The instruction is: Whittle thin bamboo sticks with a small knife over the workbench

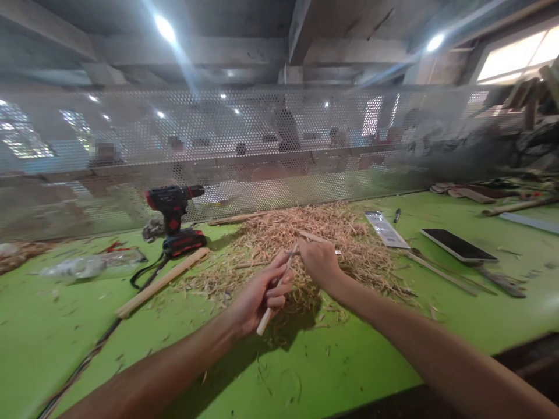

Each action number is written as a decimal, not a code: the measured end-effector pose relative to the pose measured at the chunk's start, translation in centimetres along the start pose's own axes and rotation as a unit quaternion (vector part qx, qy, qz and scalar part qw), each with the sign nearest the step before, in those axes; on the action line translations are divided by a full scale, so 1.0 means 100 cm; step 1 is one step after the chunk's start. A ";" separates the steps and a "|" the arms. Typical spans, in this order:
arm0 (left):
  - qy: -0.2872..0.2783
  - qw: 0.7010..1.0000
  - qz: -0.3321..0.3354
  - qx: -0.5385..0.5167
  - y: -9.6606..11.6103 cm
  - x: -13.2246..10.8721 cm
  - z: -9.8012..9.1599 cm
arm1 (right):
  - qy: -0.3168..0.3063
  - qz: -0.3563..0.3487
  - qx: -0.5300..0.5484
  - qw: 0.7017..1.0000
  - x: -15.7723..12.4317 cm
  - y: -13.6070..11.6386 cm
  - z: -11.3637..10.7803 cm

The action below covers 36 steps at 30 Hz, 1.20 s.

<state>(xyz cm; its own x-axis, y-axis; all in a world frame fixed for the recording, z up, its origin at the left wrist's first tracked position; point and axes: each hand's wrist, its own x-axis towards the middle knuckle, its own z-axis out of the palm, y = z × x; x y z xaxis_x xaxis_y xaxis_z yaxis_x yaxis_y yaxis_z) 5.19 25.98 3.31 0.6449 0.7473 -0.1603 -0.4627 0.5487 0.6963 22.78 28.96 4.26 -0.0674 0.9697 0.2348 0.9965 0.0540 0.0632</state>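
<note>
My left hand (262,291) is closed round a thin pale wooden stick (275,291) that runs up and to the right, its lower end poking out below my fingers. My right hand (321,262) is closed at the stick's upper end, and what it grips there is too small to make out. Both hands hover over a heap of wood shavings (305,244) on the green table (393,349).
A red and black cordless drill (174,218) stands at the left, a long wooden strip (161,282) beside it. A phone (458,245), a flat packet (386,228), a marker (396,215) and thin sticks (441,270) lie to the right. Perforated metal screen (262,145) behind, with people beyond.
</note>
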 end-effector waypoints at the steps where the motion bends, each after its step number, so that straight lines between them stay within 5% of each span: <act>1: -0.011 1.000 -0.008 0.012 -0.001 -0.003 0.003 | -0.002 0.023 0.000 1.000 0.003 0.006 0.001; 5: -0.061 0.997 -0.020 0.035 -0.002 -0.012 0.010 | 0.011 0.118 -0.001 0.993 0.015 0.040 0.002; 8: -0.030 1.000 0.008 0.005 0.003 -0.007 0.004 | 0.073 0.146 0.013 0.987 0.018 0.051 0.001; 13: -0.011 0.999 0.018 -0.024 0.009 0.008 -0.011 | 0.055 0.027 0.041 0.997 0.006 0.017 0.001; 17: -0.024 0.999 0.029 -0.022 0.008 0.010 -0.011 | 0.024 -0.001 0.033 0.999 -0.005 -0.008 0.004; 28: -0.043 0.999 0.005 0.014 0.002 -0.004 0.008 | 0.054 0.093 0.037 0.994 0.012 0.029 0.000; 32: -0.007 1.000 0.017 -0.018 0.005 0.006 -0.002 | 0.086 0.029 0.065 0.994 0.004 0.014 0.002; 36: -0.015 0.999 0.023 -0.027 0.005 0.009 -0.005 | 0.044 -0.017 0.079 0.996 -0.006 -0.006 0.005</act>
<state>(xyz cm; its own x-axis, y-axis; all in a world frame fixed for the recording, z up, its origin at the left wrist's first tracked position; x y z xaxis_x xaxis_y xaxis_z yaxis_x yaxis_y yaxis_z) 5.26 27.14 3.21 0.6394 0.7612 -0.1080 -0.5235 0.5340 0.6639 22.28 28.48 3.63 -0.0990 0.9422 0.3200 0.9883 0.1304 -0.0785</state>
